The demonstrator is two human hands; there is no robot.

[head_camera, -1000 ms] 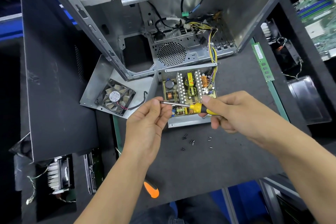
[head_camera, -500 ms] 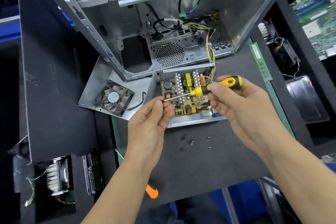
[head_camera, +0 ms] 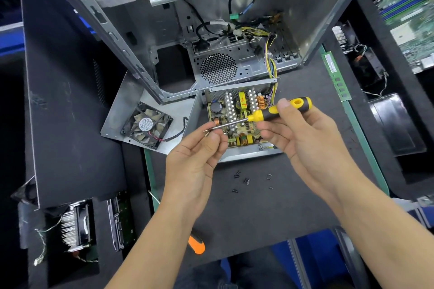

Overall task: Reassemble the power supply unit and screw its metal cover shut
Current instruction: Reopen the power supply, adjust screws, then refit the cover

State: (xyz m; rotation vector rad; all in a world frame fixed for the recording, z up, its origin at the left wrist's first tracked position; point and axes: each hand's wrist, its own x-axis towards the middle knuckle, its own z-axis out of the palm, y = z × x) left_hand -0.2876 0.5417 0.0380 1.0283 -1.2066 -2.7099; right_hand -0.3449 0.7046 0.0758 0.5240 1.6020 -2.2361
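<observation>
The open grey sheet-metal power supply box (head_camera: 244, 155) is sitting on the dark felt-covered counter (head_camera: 270, 218), just in front of the tall bare-steel computer case (head_camera: 234, 30). Inside the box a yellowish circuit board (head_camera: 237, 119) is lying flat, crowded with ribbed aluminium heat sinks, copper-wound coils, a dark round capacitor and a yellow transformer. A bundle of yellow and purple wires (head_camera: 272, 70) is running from the box's far right corner up into the case. The unit's detached grey metal cover (head_camera: 122, 105) is lying to the left, touching the box, with a dusty black square fan (head_camera: 146, 125) mounted in it and a black lead trailing toward the box.

Above the board, the right hand (head_camera: 303, 138) is gripping the yellow-and-black handle of a screwdriver (head_camera: 270, 114), whose steel shaft is pointing left. The left hand (head_camera: 199, 148) is pinching at the shaft's tip, with a small brassy screw (head_camera: 206, 132) showing just at the fingertips.

Several small black screws (head_camera: 244, 179) are lying scattered on the counter just before the box. Further out, an orange tool handle (head_camera: 197, 245) is peeking over the near edge, a green memory stick (head_camera: 335, 75) is lying to the right, and a finned silver heat sink (head_camera: 70, 227) is resting at lower left.
</observation>
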